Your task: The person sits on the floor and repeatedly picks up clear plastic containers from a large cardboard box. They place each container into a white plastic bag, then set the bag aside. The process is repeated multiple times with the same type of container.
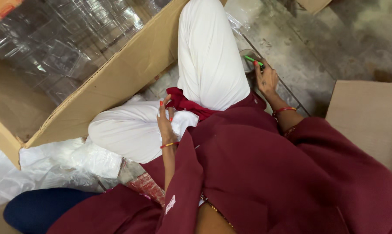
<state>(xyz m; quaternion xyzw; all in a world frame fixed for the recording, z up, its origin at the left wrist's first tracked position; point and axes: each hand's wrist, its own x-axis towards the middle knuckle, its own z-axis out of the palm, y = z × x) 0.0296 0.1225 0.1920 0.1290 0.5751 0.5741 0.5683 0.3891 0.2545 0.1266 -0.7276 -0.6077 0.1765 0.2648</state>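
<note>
The right hand (265, 78) reaches down beside the white-trousered knee (209, 52) to the concrete floor (308, 47), fingers closed in a pinch on a green pen (252, 59) that lies against a clear plastic lid (246, 60). The left hand (165, 121) rests on the other white leg, fingers loosely spread and holding nothing. A big cardboard box (113, 82) stacked with clear plastic pieces stands on the left.

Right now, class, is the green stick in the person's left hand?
No, the green stick is at the right hand; the left hand rests on white cloth.
</note>
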